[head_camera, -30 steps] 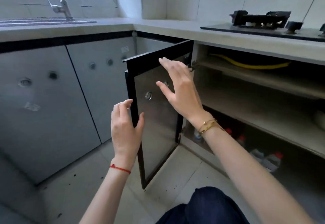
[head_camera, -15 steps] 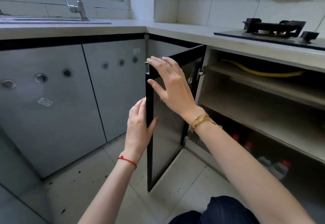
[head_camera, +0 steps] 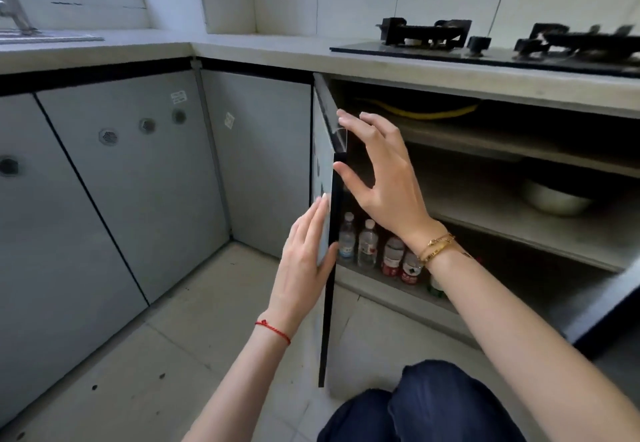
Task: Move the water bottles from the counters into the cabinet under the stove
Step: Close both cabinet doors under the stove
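Several clear water bottles (head_camera: 367, 244) with white or red labels stand in a row on the bottom shelf of the open cabinet under the stove (head_camera: 485, 48). My right wrist hides part of the row. The cabinet door (head_camera: 323, 161) stands edge-on to me. My left hand (head_camera: 304, 261) lies flat on its outer face, with the thumb hooked over the black edge. My right hand (head_camera: 384, 178) is on the inner side, fingers spread, its thumb and fingertips touching the door near the top corner.
A metal bowl (head_camera: 554, 199) sits on the middle shelf and a yellow hose (head_camera: 422, 114) runs under the countertop. Another dark door (head_camera: 606, 306) hangs open at the right. My knee (head_camera: 433, 403) is low in front. Closed grey cabinet fronts (head_camera: 138, 181) fill the left.
The door has swung from facing me to edge-on, both hands moving with it. My view has shifted right and the bottles inside now show.
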Demonstrator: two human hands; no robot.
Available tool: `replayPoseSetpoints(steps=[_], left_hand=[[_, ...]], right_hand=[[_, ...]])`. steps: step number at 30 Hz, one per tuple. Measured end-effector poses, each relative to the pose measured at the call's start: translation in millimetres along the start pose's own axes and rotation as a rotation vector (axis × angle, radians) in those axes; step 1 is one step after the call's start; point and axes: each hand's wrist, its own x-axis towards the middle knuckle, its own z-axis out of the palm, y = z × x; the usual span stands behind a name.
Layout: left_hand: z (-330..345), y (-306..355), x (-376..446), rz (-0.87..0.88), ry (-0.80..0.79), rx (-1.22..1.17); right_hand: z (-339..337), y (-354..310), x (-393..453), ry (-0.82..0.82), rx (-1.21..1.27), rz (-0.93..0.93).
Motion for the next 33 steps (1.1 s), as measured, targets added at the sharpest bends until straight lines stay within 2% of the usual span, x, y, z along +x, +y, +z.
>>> replayPoseSetpoints(steps=[13,19,24,33], left_hand=[[138.9,56.8,67.3,0.144,-0.167,-0.095],[195.5,61.9,105.9,0.151,-0.216,-0.065],[223.2,61.1,128.6,0.137,-0.247,-0.019],[245.1,56.5,152.9,0.141,-0.311,0.023]], right_hand=[[-86.4,126.1,-38.1,0.061,-0.23,0.25],[-97.1,190.9,-31.1,0.083,-0.46,0.242],[-97.0,225.3,-21.1,0.093,-0.663,0.22],[-95.3,254.8,-7.3,0.19,-0.722,0.333]])
